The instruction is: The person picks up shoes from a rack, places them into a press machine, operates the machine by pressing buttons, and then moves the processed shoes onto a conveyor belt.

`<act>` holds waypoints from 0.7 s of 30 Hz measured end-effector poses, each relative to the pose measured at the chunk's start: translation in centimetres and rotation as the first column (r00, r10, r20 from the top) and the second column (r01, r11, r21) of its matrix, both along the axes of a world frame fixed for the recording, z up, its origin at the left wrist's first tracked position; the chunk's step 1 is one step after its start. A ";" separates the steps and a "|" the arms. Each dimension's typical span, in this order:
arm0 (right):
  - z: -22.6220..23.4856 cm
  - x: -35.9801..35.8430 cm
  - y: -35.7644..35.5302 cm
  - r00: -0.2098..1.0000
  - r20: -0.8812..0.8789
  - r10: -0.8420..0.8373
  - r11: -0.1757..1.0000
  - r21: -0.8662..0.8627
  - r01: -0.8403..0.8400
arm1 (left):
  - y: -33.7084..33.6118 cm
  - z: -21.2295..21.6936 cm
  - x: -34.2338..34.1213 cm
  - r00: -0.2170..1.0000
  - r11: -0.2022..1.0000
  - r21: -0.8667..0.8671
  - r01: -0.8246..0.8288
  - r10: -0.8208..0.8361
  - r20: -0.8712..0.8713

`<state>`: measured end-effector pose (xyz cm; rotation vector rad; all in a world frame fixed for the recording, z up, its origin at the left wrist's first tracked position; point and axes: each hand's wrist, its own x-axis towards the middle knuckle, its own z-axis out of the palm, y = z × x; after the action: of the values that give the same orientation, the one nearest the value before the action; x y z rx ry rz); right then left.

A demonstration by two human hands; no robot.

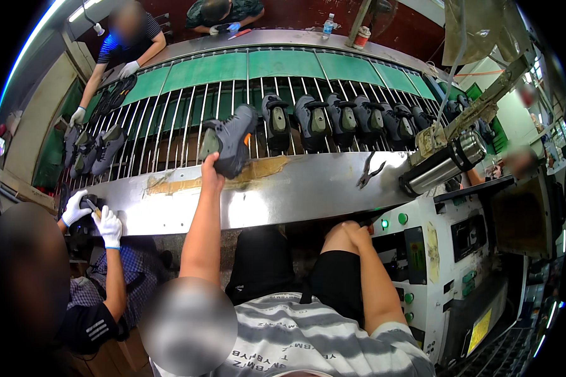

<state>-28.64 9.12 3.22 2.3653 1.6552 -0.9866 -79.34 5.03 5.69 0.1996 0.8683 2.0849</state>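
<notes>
My left hand (210,168) reaches forward and grips the heel end of a grey shoe (233,141), which is tilted on the barred conveyor rack (170,125) just beyond the steel ledge (277,191). My right hand (349,230) rests low by my knee, below the ledge, with its fingers hidden from view. A row of several similar grey shoes (324,119) stands sole-down on the bars to the right of the held shoe.
Pliers (371,171) and a steel flask (443,166) lie on the ledge at right, above a control panel with green buttons (393,220). At left, a co-worker's white-gloved hands (94,217) work a dark shoe. Other people stand across the rack. More shoes (97,151) sit far left.
</notes>
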 end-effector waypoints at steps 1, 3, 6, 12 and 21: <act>-1.0 -0.2 0.2 0.999 0.031 0.024 0.997 -0.068 -0.022 | 2.3 0.1 -1.1 0.992 0.999 0.005 -0.053 0.053 -0.114; 1.9 -2.8 0.1 0.995 0.101 0.010 0.998 -0.063 -0.003 | 6.0 1.1 -2.5 0.973 0.991 -0.082 -0.103 0.083 -0.215; 2.6 -4.3 0.7 0.985 0.171 -0.018 0.999 -0.025 0.022 | 10.4 -0.5 -3.2 0.780 0.934 -0.219 -0.281 0.090 -0.620; 2.5 -5.1 1.5 0.981 0.194 -0.028 0.999 -0.015 0.031 | 11.3 -4.7 0.2 0.381 0.886 -0.225 -0.405 -0.060 -0.923; 2.7 -5.6 2.3 0.985 0.173 0.001 1.000 -0.006 0.000 | 11.3 -4.3 0.1 0.415 0.879 -0.305 -0.368 -0.138 -0.899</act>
<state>-34.20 11.43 5.97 2.3698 1.5872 -0.7595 -79.21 16.37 1.37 1.1327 2.0780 1.6936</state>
